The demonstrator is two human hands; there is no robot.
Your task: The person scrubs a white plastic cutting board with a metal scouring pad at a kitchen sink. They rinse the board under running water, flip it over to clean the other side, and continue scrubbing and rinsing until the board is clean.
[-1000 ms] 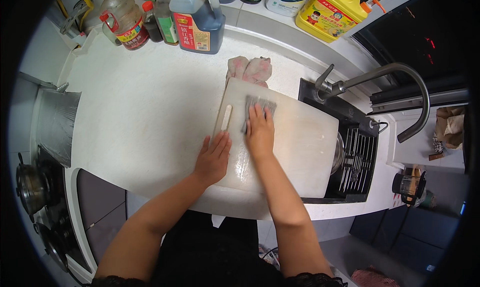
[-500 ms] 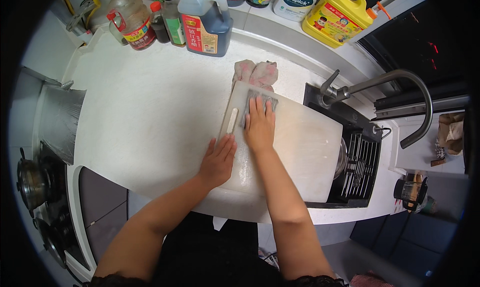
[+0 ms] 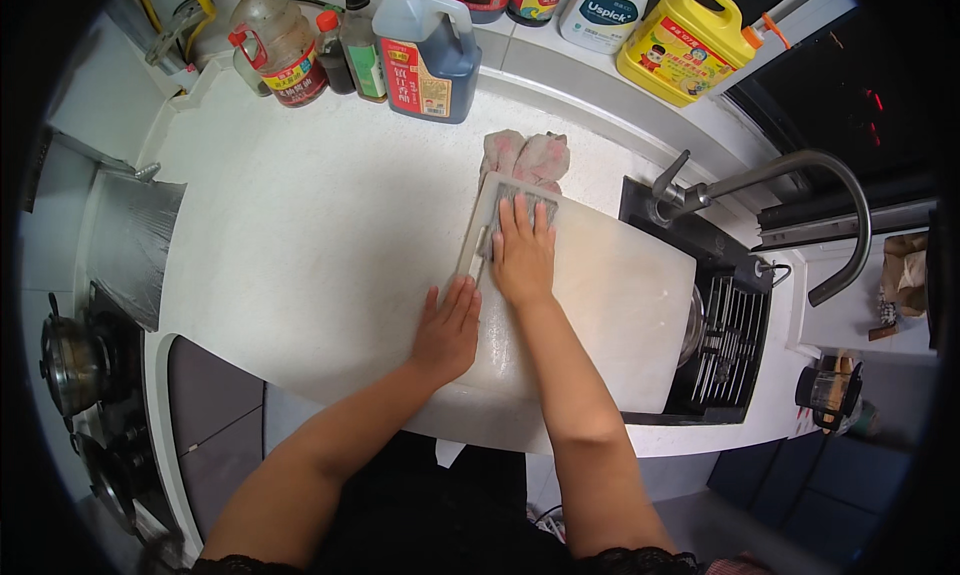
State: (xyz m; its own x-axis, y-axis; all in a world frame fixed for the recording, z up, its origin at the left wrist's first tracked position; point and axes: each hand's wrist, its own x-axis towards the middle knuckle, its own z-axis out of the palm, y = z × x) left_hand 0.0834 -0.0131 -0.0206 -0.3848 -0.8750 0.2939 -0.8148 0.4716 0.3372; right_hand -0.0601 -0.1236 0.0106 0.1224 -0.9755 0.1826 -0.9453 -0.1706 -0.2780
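Observation:
A pale cutting board [image 3: 610, 285] lies on the white counter, its right end reaching over the black sink. My right hand [image 3: 524, 260] is spread flat on its far left part, fingers stretched over a thin grey scrubbing cloth [image 3: 510, 192]. Much of the cloth is hidden by that hand. My left hand [image 3: 448, 335] rests with fingers extended on the board's left edge, just below the handle slot [image 3: 479, 252]. The board's surface near my left hand looks wet and shiny. A crumpled pinkish-grey rag [image 3: 541, 161] touches the board's far corner.
Bottles and a dark vinegar jug [image 3: 430, 65] stand along the back. A yellow jug [image 3: 682, 40] and a white bottle [image 3: 604, 15] sit on the ledge. The faucet [image 3: 850, 195] arches over the right side. At far left are a pot [image 3: 75, 365] and stove.
The whole view has shifted slightly. Against the board, my right hand and the grey cloth have slid a little toward its far left edge. My left hand stays at the board's edge.

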